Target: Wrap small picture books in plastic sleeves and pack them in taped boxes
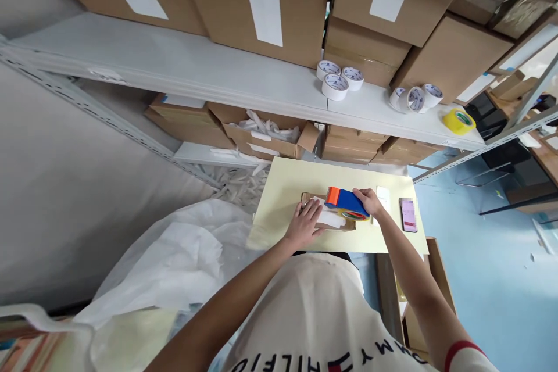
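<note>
A small cardboard box [349,225] with a white label [328,218] lies on the cream tabletop [283,186]. Across the box's left end rests my left hand [307,220], flat with its fingers stretched out. My right hand [368,202] is wrapped round a blue and orange tape dispenser [346,200] loaded with a roll of tape. The dispenser is over the upper right part of the box; whether it touches the box I cannot tell. Beside my right hand lies a white paper [383,197], and further right a phone [408,215] with a pinkish screen.
Behind the table, a grey metal shelf [261,78] carries large cardboard boxes [261,17], several white tape rolls [335,86] and a yellow tape roll [459,121]. White plastic sheeting [174,256] is heaped on the left. An open carton [440,273] stands by the table's right side.
</note>
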Demonstrator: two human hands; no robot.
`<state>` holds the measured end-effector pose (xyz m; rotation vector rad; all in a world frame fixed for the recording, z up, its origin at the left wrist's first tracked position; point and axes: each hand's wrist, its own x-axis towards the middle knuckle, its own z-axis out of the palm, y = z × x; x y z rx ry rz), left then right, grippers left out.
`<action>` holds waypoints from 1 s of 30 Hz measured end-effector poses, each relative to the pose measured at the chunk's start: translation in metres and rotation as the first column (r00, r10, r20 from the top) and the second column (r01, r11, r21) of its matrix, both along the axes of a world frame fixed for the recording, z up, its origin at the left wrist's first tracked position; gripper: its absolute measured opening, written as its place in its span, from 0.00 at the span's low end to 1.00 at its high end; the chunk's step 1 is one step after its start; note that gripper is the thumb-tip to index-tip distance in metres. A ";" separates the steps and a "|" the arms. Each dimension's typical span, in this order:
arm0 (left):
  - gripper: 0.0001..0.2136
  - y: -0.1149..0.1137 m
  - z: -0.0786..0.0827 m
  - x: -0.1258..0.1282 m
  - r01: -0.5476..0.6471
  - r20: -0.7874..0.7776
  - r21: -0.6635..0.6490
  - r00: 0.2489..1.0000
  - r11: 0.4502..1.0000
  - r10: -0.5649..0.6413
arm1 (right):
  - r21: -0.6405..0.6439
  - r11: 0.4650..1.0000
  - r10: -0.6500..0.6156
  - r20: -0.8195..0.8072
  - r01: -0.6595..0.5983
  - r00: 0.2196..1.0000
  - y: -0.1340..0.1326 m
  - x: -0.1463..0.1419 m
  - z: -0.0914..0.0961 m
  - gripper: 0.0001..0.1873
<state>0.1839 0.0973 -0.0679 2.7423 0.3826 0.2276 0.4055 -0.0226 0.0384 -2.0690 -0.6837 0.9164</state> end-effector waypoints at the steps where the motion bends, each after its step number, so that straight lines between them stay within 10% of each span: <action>1: 0.29 0.000 0.002 0.001 -0.024 -0.001 -0.034 1.000 0.999 0.024 | -0.008 1.000 0.012 0.011 -0.012 1.000 0.001 0.001 0.000 0.32; 6: 0.21 0.004 0.022 0.016 -0.198 0.072 -0.431 0.965 0.881 0.252 | -0.005 0.998 0.066 0.031 -0.066 0.997 0.000 0.007 -0.001 0.33; 11: 0.19 0.011 0.034 0.042 -0.201 -0.105 -0.970 0.858 0.140 0.503 | 0.033 0.997 0.072 0.004 -0.072 0.997 -0.007 0.010 -0.009 0.33; 13: 0.18 0.012 0.036 0.050 -0.207 -0.185 -0.978 0.877 0.001 0.444 | 0.048 0.997 0.065 -0.002 -0.065 0.998 -0.010 0.010 -0.010 0.34; 22: 0.09 0.021 0.045 0.053 -0.217 -0.221 -0.974 0.863 -0.062 0.454 | -0.021 0.993 0.118 0.084 -0.116 0.990 -0.004 0.003 0.004 0.33; 30: 0.13 0.067 0.023 -0.010 -0.318 -0.287 -0.946 0.748 -0.057 0.599 | -0.110 0.976 0.213 0.333 -0.186 0.919 -0.020 0.013 0.017 0.33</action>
